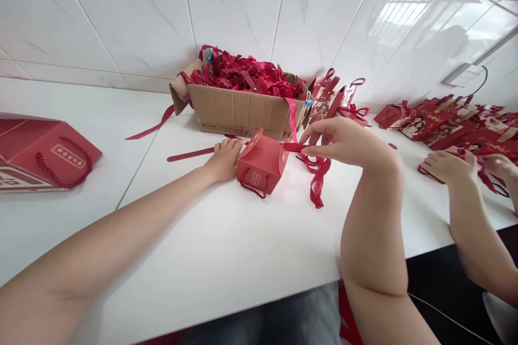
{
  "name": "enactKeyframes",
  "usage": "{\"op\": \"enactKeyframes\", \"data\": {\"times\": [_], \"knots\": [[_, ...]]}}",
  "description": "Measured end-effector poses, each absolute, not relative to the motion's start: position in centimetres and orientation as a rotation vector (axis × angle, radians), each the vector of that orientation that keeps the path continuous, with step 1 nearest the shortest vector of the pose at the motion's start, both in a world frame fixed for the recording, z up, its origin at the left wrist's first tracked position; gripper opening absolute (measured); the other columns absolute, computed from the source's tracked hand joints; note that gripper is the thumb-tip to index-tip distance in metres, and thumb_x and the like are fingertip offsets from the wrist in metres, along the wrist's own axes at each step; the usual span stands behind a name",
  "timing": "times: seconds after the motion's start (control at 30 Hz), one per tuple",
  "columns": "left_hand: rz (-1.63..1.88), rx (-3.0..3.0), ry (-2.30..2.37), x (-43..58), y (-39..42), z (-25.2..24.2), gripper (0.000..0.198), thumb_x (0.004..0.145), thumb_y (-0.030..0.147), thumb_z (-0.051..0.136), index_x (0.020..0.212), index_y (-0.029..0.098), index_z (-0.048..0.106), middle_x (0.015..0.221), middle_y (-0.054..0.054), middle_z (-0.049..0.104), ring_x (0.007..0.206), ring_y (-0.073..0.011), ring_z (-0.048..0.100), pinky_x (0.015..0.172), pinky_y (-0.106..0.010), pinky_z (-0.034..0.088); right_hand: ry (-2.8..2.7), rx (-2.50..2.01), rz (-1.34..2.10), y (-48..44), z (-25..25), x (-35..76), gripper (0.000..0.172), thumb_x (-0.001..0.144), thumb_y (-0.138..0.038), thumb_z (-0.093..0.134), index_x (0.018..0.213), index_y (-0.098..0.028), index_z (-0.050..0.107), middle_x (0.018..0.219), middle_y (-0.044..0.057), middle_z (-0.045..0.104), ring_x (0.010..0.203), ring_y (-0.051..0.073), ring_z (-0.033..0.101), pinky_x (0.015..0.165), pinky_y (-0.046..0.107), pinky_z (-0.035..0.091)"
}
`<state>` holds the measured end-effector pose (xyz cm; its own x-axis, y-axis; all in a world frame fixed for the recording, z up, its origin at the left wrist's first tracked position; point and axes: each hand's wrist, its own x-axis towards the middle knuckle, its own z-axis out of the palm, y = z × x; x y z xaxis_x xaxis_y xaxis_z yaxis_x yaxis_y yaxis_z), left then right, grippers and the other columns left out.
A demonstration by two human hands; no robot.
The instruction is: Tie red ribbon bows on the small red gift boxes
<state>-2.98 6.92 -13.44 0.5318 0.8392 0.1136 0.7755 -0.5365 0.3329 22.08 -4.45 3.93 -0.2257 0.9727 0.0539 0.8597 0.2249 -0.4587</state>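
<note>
A small red gift box [261, 164] with a twisted cord handle on its front stands on the white table before me. My left hand [224, 160] is closed against its left side; the fingertips are partly hidden behind the box. At the right side, my right hand [334, 140] pinches the end of a red strap [294, 147] that sticks out from the box top. Below that hand lies a crumpled red ribbon [319, 180]. Another flat red strap [190, 154] reaches leftward from beneath my left hand.
Behind stands a cardboard carton [238, 108] heaped with red ribbons [251, 73]. A larger red box [52, 153] lies at left. Several finished-looking boxes [429, 118] line the right back. A co-worker's hands [449, 164] handle ribbon at far right. Tiled wall behind.
</note>
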Motion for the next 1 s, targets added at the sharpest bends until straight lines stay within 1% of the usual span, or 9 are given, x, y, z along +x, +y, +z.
{"op": "enactKeyframes", "data": {"times": [0.17, 0.37, 0.6, 0.73, 0.9, 0.97, 1.0], "knots": [[0.399, 2.536, 1.341, -3.0, 6.9, -13.5, 0.066, 0.081, 0.053, 0.048, 0.140, 0.028, 0.034, 0.135, -0.010, 0.047, 0.121, -0.0339, 0.038, 0.098, -0.049, 0.030, -2.167, -1.775, 0.535, -4.6, 4.1, 21.5, 0.017, 0.075, -0.036, 0.066, 0.086, -0.024, 0.071, 0.077, 0.000, 0.065, 0.065, 0.013, 0.056, 0.055, 0.026, 0.040], [0.416, 2.515, 1.349, -2.9, 7.1, -13.7, 0.066, 0.080, 0.053, 0.050, 0.138, 0.027, 0.037, 0.132, -0.012, 0.049, 0.121, -0.0352, 0.038, 0.097, -0.050, 0.030, -2.164, -1.738, 0.550, -4.4, 3.8, 21.2, 0.018, 0.076, -0.039, 0.066, 0.081, -0.024, 0.074, 0.076, 0.001, 0.067, 0.063, 0.013, 0.056, 0.054, 0.028, 0.040], [0.454, 2.495, 1.337, -2.9, 6.7, -13.2, 0.065, 0.082, 0.053, 0.049, 0.140, 0.027, 0.034, 0.132, -0.013, 0.049, 0.120, -0.0349, 0.041, 0.095, -0.050, 0.031, -2.160, -1.621, 0.505, -4.4, 3.5, 20.6, 0.014, 0.076, -0.033, 0.067, 0.077, -0.022, 0.076, 0.074, 0.004, 0.069, 0.065, 0.016, 0.058, 0.059, 0.030, 0.043], [0.495, 2.494, 1.314, -2.9, 6.6, -13.4, 0.063, 0.081, 0.052, 0.050, 0.139, 0.027, 0.037, 0.132, -0.013, 0.051, 0.119, -0.0350, 0.041, 0.094, -0.049, 0.030, -2.147, -1.621, 0.525, -4.2, 3.2, 20.3, 0.016, 0.076, -0.029, 0.065, 0.087, -0.023, 0.075, 0.075, 0.003, 0.068, 0.064, 0.016, 0.059, 0.058, 0.029, 0.044], [0.588, 2.491, 1.304, -3.0, 6.0, -12.9, 0.054, 0.082, 0.042, 0.052, 0.133, 0.026, 0.043, 0.128, -0.011, 0.054, 0.120, -0.0336, 0.042, 0.097, -0.051, 0.027, -2.164, -1.610, 0.493, -3.7, 2.8, 19.9, 0.019, 0.075, -0.026, 0.064, 0.093, -0.022, 0.071, 0.082, 0.003, 0.068, 0.070, 0.016, 0.061, 0.058, 0.027, 0.045], [0.684, 2.460, 1.318, -3.1, 5.7, -12.4, 0.045, 0.084, 0.036, 0.047, 0.127, 0.023, 0.046, 0.128, -0.011, 0.055, 0.121, -0.0317, 0.043, 0.100, -0.053, 0.025, -2.164, -1.605, 0.482, -3.6, 2.6, 19.7, 0.020, 0.075, -0.026, 0.064, 0.094, -0.022, 0.070, 0.089, 0.003, 0.069, 0.070, 0.016, 0.061, 0.058, 0.027, 0.045], [0.789, 2.412, 1.314, -3.1, 5.5, -12.1, 0.038, 0.085, 0.032, 0.044, 0.121, 0.022, 0.048, 0.125, -0.010, 0.057, 0.119, -0.0300, 0.046, 0.102, -0.053, 0.024, -2.159, -1.600, 0.480, -3.6, 2.6, 19.6, 0.021, 0.075, -0.025, 0.064, 0.096, -0.023, 0.069, 0.094, 0.003, 0.069, 0.070, 0.015, 0.061, 0.058, 0.027, 0.046]]}}
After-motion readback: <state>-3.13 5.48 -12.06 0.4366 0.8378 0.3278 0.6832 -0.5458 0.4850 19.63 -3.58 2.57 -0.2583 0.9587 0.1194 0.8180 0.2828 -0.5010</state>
